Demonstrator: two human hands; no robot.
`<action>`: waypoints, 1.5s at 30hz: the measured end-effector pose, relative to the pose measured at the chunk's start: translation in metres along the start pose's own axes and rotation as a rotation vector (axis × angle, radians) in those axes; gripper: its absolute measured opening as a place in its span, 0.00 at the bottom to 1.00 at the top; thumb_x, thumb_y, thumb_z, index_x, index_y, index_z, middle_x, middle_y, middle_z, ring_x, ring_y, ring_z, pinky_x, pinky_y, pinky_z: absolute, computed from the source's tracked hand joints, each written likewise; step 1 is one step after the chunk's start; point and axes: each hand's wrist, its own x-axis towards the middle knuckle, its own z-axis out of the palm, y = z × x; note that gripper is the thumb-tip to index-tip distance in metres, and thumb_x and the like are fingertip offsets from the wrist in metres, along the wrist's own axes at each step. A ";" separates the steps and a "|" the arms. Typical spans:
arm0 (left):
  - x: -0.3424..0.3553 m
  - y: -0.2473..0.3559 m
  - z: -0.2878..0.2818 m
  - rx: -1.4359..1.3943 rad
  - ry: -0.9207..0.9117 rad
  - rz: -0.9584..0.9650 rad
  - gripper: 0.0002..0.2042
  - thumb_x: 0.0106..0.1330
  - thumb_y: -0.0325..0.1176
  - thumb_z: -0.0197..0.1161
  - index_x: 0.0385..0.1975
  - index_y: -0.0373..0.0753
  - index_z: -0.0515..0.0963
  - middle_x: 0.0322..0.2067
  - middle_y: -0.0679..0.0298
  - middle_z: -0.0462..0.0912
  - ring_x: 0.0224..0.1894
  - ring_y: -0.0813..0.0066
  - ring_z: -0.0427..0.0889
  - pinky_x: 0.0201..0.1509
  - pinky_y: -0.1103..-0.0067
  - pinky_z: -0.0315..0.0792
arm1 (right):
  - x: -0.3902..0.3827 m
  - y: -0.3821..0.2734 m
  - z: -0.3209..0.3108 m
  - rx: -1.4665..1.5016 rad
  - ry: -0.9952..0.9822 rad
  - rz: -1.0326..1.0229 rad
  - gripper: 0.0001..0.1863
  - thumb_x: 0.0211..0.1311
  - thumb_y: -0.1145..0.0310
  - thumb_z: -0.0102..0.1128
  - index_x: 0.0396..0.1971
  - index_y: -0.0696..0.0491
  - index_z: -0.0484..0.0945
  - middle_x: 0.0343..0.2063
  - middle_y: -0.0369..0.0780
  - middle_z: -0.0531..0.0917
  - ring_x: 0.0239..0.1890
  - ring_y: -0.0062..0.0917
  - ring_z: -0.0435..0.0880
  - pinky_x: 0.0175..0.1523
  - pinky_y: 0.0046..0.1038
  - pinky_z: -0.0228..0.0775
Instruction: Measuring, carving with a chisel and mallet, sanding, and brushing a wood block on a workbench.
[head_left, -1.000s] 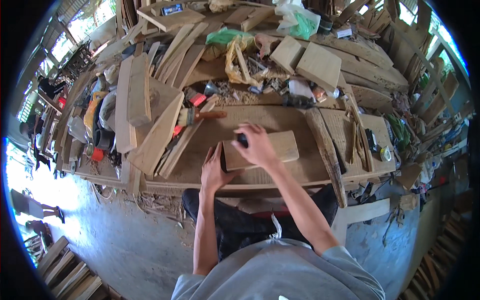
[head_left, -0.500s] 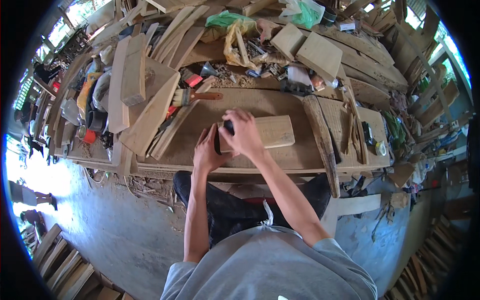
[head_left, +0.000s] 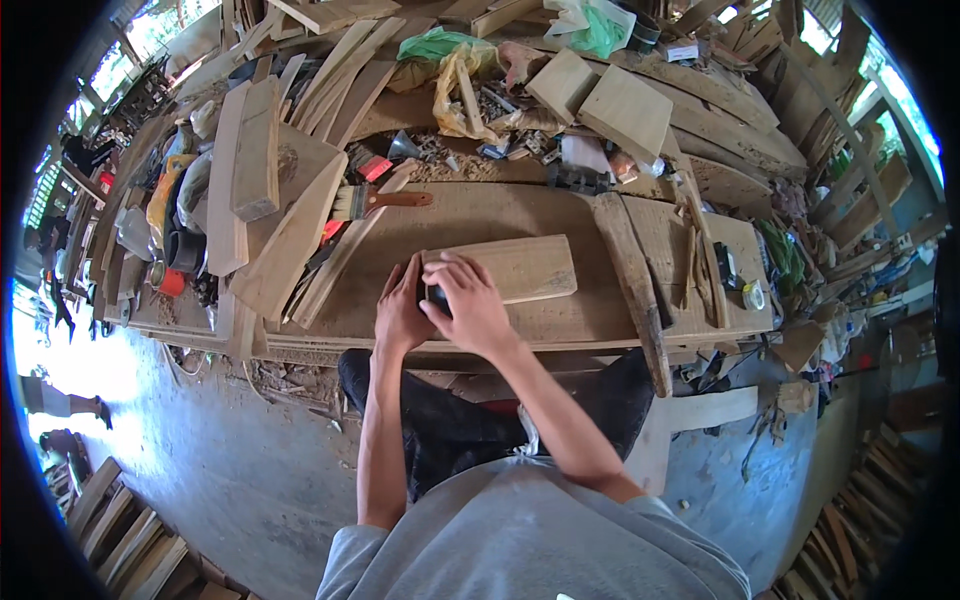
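A pale wooden block (head_left: 525, 268) lies flat on the workbench board (head_left: 520, 210), its long side running left to right. Around its left end is my left hand (head_left: 402, 312), closed, with the fingers held together against the end. My right hand (head_left: 472, 308) is bent over that same end, closed on a small black object (head_left: 437, 297) near the block's front corner. Its kind is mostly hidden by the fingers. The two hands are almost touching.
A brush (head_left: 380, 199) with a wooden handle lies beyond the block, near leaning planks (head_left: 300, 235). A long rough stick (head_left: 632, 290) crosses the board at right, overhanging the front edge. Offcuts, plastic bags (head_left: 440, 43) and loose hardware crowd the back; a tape roll (head_left: 753, 295) sits far right.
My right hand has moved toward me along the block's left end, carrying the black object from the far side to the near corner. My left hand stays at that end. The view has shifted slightly.
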 end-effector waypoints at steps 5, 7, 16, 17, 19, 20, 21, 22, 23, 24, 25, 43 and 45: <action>-0.001 0.013 -0.010 0.096 0.005 0.028 0.57 0.50 0.58 0.82 0.76 0.32 0.60 0.69 0.48 0.76 0.71 0.53 0.76 0.84 0.61 0.58 | -0.019 0.032 -0.039 0.038 0.053 0.113 0.15 0.65 0.61 0.70 0.48 0.49 0.79 0.53 0.39 0.86 0.65 0.41 0.80 0.70 0.47 0.68; 0.005 0.013 -0.009 0.051 -0.019 0.006 0.59 0.49 0.62 0.81 0.76 0.32 0.61 0.69 0.47 0.77 0.71 0.52 0.76 0.84 0.60 0.58 | -0.031 0.070 -0.069 -0.115 0.083 0.217 0.16 0.66 0.61 0.70 0.48 0.49 0.78 0.54 0.40 0.85 0.64 0.42 0.80 0.70 0.48 0.67; 0.010 0.004 -0.003 0.068 0.037 -0.017 0.61 0.45 0.59 0.84 0.78 0.35 0.60 0.66 0.44 0.79 0.72 0.37 0.72 0.79 0.58 0.66 | -0.011 0.031 -0.039 0.043 -0.033 0.092 0.20 0.66 0.61 0.71 0.53 0.52 0.76 0.59 0.44 0.81 0.69 0.45 0.75 0.75 0.48 0.61; 0.009 0.004 0.000 0.032 0.018 -0.061 0.58 0.46 0.51 0.83 0.78 0.36 0.61 0.66 0.45 0.79 0.72 0.36 0.72 0.79 0.58 0.66 | -0.010 0.018 -0.024 0.043 -0.043 0.044 0.20 0.65 0.62 0.71 0.52 0.52 0.77 0.59 0.43 0.81 0.69 0.44 0.75 0.75 0.48 0.61; 0.000 -0.011 0.004 0.027 0.054 0.007 0.54 0.47 0.42 0.78 0.78 0.36 0.61 0.67 0.47 0.79 0.72 0.38 0.73 0.79 0.59 0.66 | -0.004 -0.005 -0.001 0.077 -0.057 -0.034 0.19 0.64 0.62 0.70 0.51 0.51 0.77 0.58 0.43 0.81 0.69 0.44 0.75 0.77 0.48 0.60; -0.002 -0.016 0.005 0.031 0.069 0.056 0.53 0.47 0.41 0.77 0.78 0.37 0.61 0.67 0.48 0.79 0.72 0.40 0.73 0.80 0.60 0.65 | -0.001 -0.010 0.005 0.098 -0.065 -0.045 0.18 0.65 0.62 0.69 0.51 0.51 0.77 0.58 0.42 0.81 0.69 0.43 0.75 0.77 0.48 0.60; -0.003 -0.013 0.005 0.031 0.069 0.049 0.53 0.47 0.41 0.77 0.78 0.37 0.61 0.67 0.48 0.79 0.71 0.42 0.74 0.80 0.60 0.64 | 0.003 -0.007 0.006 0.111 -0.054 -0.053 0.17 0.65 0.61 0.68 0.50 0.50 0.77 0.58 0.44 0.82 0.69 0.44 0.75 0.77 0.47 0.61; -0.005 -0.010 0.007 0.029 0.063 0.039 0.53 0.46 0.42 0.77 0.78 0.36 0.62 0.68 0.49 0.79 0.71 0.44 0.74 0.81 0.60 0.63 | 0.008 0.001 0.005 0.114 -0.045 -0.058 0.17 0.65 0.61 0.68 0.50 0.50 0.77 0.58 0.44 0.82 0.69 0.44 0.75 0.77 0.47 0.61; -0.005 -0.008 0.009 0.068 0.060 -0.018 0.53 0.47 0.46 0.80 0.76 0.36 0.63 0.67 0.48 0.79 0.70 0.47 0.76 0.82 0.61 0.61 | 0.015 0.014 0.001 0.062 -0.014 -0.034 0.16 0.65 0.62 0.68 0.49 0.51 0.77 0.57 0.44 0.82 0.67 0.44 0.77 0.76 0.47 0.62; 0.000 0.005 0.003 0.045 0.038 0.031 0.56 0.47 0.54 0.83 0.75 0.34 0.63 0.67 0.48 0.79 0.68 0.48 0.78 0.82 0.60 0.61 | 0.017 0.032 -0.008 0.001 0.013 0.009 0.16 0.65 0.63 0.67 0.48 0.51 0.77 0.57 0.45 0.82 0.65 0.44 0.78 0.75 0.47 0.63; 0.002 0.009 -0.001 0.059 0.036 0.029 0.57 0.46 0.57 0.83 0.75 0.33 0.63 0.66 0.47 0.80 0.68 0.47 0.78 0.82 0.60 0.61 | 0.025 0.047 -0.018 -0.022 0.018 0.104 0.16 0.65 0.63 0.68 0.49 0.51 0.77 0.56 0.44 0.83 0.64 0.45 0.79 0.73 0.47 0.66; 0.006 0.013 -0.003 -0.034 0.063 -0.060 0.58 0.45 0.63 0.84 0.75 0.38 0.66 0.67 0.46 0.78 0.71 0.38 0.72 0.75 0.54 0.68 | 0.011 0.107 -0.063 -0.238 0.208 0.253 0.15 0.64 0.64 0.69 0.47 0.53 0.79 0.53 0.45 0.85 0.62 0.45 0.80 0.71 0.47 0.69; 0.007 0.012 -0.002 -0.023 0.062 -0.036 0.59 0.45 0.64 0.84 0.75 0.38 0.66 0.67 0.46 0.78 0.71 0.37 0.72 0.75 0.54 0.68 | 0.002 0.127 -0.079 -0.189 0.299 0.307 0.14 0.64 0.65 0.67 0.45 0.54 0.77 0.47 0.45 0.84 0.54 0.44 0.82 0.67 0.49 0.69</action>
